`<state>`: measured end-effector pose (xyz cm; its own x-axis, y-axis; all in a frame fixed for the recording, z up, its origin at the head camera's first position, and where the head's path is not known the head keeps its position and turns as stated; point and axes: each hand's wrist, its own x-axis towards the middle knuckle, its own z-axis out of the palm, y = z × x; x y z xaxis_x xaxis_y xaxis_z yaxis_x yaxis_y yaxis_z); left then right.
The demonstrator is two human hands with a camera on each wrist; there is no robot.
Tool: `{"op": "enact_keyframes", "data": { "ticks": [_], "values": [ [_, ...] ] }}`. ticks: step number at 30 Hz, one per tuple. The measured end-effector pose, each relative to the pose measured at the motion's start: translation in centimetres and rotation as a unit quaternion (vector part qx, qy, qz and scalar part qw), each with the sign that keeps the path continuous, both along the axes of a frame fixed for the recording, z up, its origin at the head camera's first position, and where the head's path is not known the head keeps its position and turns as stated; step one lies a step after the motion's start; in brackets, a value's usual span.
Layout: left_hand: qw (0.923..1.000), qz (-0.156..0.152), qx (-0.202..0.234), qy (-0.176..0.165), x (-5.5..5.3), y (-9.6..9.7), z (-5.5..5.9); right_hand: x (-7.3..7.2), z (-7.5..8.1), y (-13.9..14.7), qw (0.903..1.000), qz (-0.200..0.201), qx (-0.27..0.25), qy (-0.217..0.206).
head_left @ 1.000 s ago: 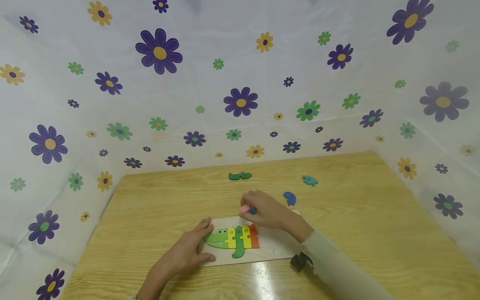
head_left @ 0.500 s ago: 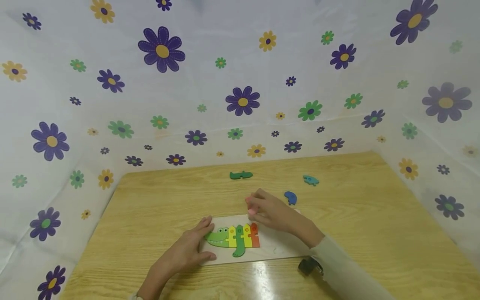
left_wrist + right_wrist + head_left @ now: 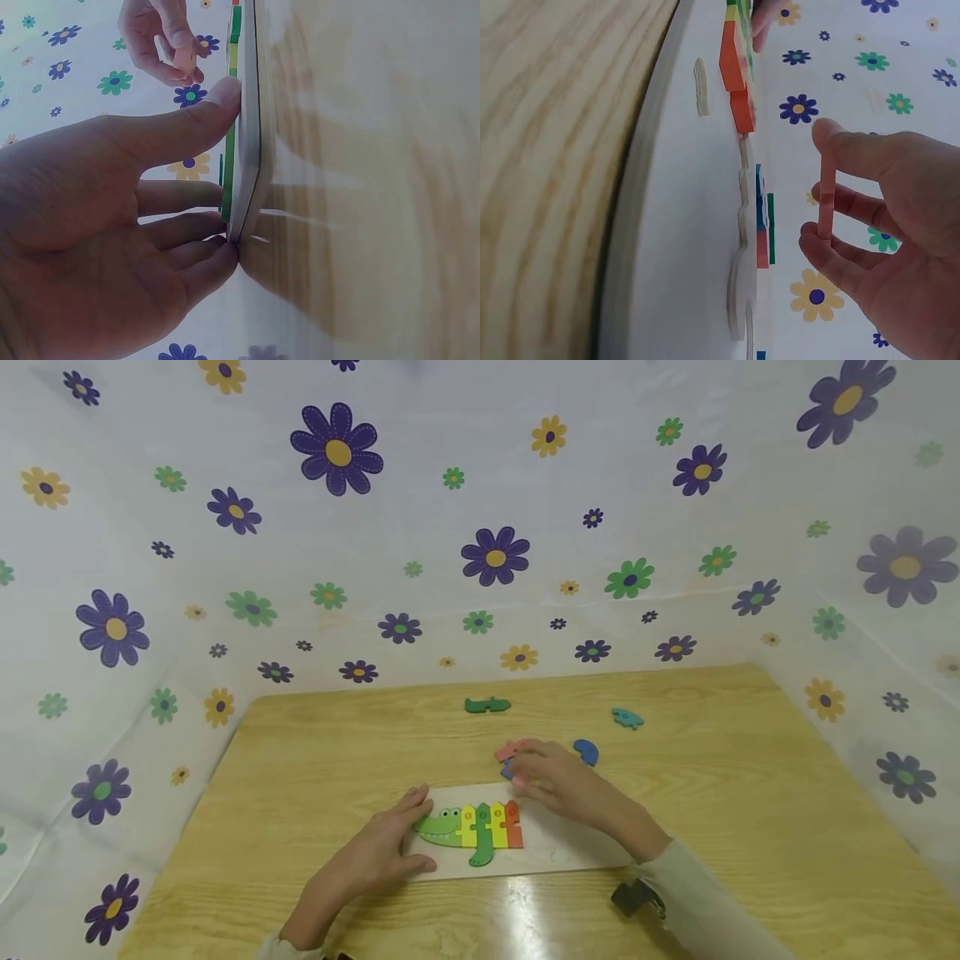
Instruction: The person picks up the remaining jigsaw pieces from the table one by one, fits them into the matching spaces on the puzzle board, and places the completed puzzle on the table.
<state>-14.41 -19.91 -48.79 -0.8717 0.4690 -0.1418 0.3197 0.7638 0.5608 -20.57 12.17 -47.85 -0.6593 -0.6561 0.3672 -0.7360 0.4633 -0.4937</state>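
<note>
Pinching: the right hand [image 3: 558, 781] has its thumb and fingers clamped on a pink piece [image 3: 827, 172], held up near the board's far edge and apart from it.
Left hand [image 3: 382, 847]: thumb and fingers spread apart, touching the left end of the pale board [image 3: 540, 856].
Crocodile on the board: green head [image 3: 438, 832], yellow piece [image 3: 468, 828], green leg piece [image 3: 483, 839], another yellow piece [image 3: 497, 828] and orange piece [image 3: 513, 827], joined in a row.
Just beyond the board: a second pink piece [image 3: 510, 750] and a blue piece [image 3: 507, 770], both partly hidden by the right hand.
Farther out on the worktop [image 3: 337, 752]: curved blue piece [image 3: 587, 752], teal piece [image 3: 627, 718], dark green piece [image 3: 487, 705].
Behind: white sheeting [image 3: 420, 518] printed with flowers.
</note>
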Motion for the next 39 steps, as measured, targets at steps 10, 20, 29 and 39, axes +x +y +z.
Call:
{"op": "enact_keyframes", "data": {
  "ticks": [10,20,29,39],
  "values": [
    [0.9999,-0.012,0.0,0.009,-0.3,-0.1,0.0,0.8,0.0,1.0,0.9995,-0.024,-0.009,-0.015],
    [0.9997,-0.017,0.011,0.011,-0.3,-0.1,0.2,1.1,0.0,1.4,0.9991,-0.033,-0.013,-0.023],
    [0.9997,-0.017,0.013,0.013,-0.2,-0.2,0.1,1.7,0.0,1.9,0.9955,-0.072,0.038,-0.049],
    [0.9999,-0.011,0.004,0.005,0.1,-0.1,-0.2,2.5,-0.3,2.7,0.9948,-0.07,0.053,-0.05]
  ]
}}
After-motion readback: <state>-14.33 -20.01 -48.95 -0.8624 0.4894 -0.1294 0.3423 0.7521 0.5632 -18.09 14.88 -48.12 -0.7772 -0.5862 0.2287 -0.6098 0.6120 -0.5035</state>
